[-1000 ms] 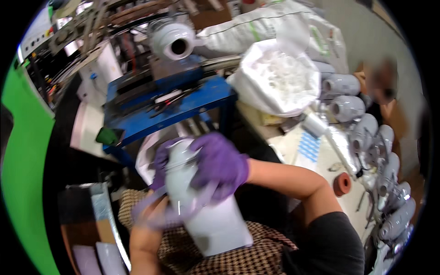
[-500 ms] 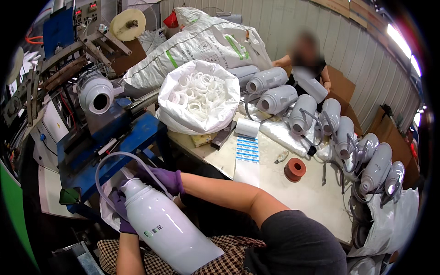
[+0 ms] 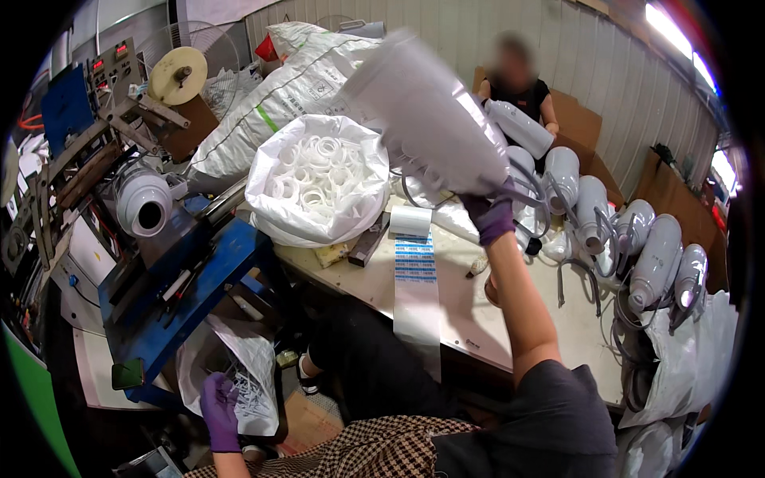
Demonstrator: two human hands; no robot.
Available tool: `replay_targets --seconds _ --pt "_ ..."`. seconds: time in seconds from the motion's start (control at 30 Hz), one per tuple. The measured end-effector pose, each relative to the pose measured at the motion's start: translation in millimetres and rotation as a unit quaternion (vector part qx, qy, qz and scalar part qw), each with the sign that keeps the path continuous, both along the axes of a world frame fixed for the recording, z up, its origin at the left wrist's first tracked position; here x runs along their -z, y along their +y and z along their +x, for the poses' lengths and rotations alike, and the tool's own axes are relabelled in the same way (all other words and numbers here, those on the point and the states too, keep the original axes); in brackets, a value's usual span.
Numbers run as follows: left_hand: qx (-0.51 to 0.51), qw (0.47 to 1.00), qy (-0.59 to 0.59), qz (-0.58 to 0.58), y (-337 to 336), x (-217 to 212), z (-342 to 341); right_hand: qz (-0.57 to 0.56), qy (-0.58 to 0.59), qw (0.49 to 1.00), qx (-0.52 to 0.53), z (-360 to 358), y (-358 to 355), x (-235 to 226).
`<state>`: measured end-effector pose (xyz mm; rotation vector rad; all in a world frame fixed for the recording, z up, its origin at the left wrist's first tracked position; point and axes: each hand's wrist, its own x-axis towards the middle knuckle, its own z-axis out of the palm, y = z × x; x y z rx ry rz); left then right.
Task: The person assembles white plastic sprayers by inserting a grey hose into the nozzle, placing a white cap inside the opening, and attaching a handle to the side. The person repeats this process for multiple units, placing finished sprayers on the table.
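My right hand [image 3: 489, 213], in a purple glove, is closed around the narrow end of a grey thermos flask [image 3: 438, 119]. Motion blurs the flask as it hangs over the table, its wide end up and to the left. At lower left, my left hand [image 3: 219, 406], also gloved, has curled fingers beside an open white bag [image 3: 195, 354]. Small grey rod-like pieces [image 3: 253, 402] lie inside that bag. Whether my left fingers pinch a piece cannot be made out. More grey flasks [image 3: 562, 177] with strap handles stand and lean along the table's right side.
A white sack [image 3: 319, 229] of white rings [image 3: 319, 163] sits on the table beside a label roll [image 3: 410, 220]. A brown roll [image 3: 492, 291] is partly behind my right forearm. Another person holds a flask [image 3: 519, 127] across the table. Left are a blue bench [image 3: 215, 279] and a machine-mounted flask [image 3: 143, 203].
The flask has gone from my lap up and right over the table in my right hand. My left hand has let go of it and is now by the bag of small pieces.
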<state>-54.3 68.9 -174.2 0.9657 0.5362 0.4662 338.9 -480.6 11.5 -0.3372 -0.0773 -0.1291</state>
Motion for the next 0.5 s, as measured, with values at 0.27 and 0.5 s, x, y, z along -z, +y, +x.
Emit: replay_targets --seconds 0.27,0.5 --pt "-0.011 0.986 0.109 0.128 -29.6 36.2 -8.5 -0.062 0.094 0.990 0.080 122.0 -113.9 27.9" --pt "-0.230 0.956 -0.037 0.181 -6.3 -48.7 -112.5 -0.232 -0.031 0.972 -0.015 54.9 18.0 59.2"
